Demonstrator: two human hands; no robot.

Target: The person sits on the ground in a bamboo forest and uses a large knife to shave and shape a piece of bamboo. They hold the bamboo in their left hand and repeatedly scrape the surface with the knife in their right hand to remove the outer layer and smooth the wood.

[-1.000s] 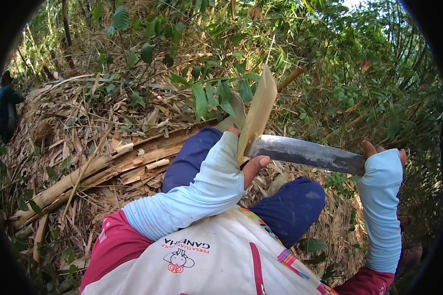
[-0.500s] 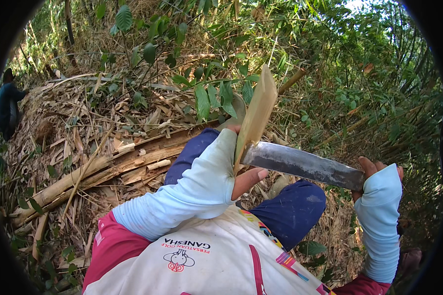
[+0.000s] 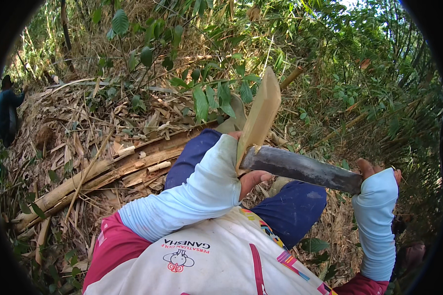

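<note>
A pale, split piece of wood [image 3: 262,110] stands tilted upright in front of my body, its pointed end up. My left hand [image 3: 246,169] is closed round its lower part, the thumb apart from it below the blade; the other fingers are mostly hidden behind the wood. In my right hand [image 3: 376,174] is a machete [image 3: 302,167], its handle hidden by the fingers and the light-blue sleeve. The broad dark blade points left, and its tip end touches the wood's right side, where a small chip curls up.
A long split log [image 3: 103,169] lies on dry leaves and shavings at the left. Leafy stems [image 3: 211,98] hang just beyond the wood. My bent legs in blue trousers [image 3: 293,209] are under my arms. A person in dark clothes [image 3: 7,110] is at the far left.
The machete blade has tilted, its face now looking darker, and still meets the wood at about the same place. The wood and my left hand have shifted slightly right.
</note>
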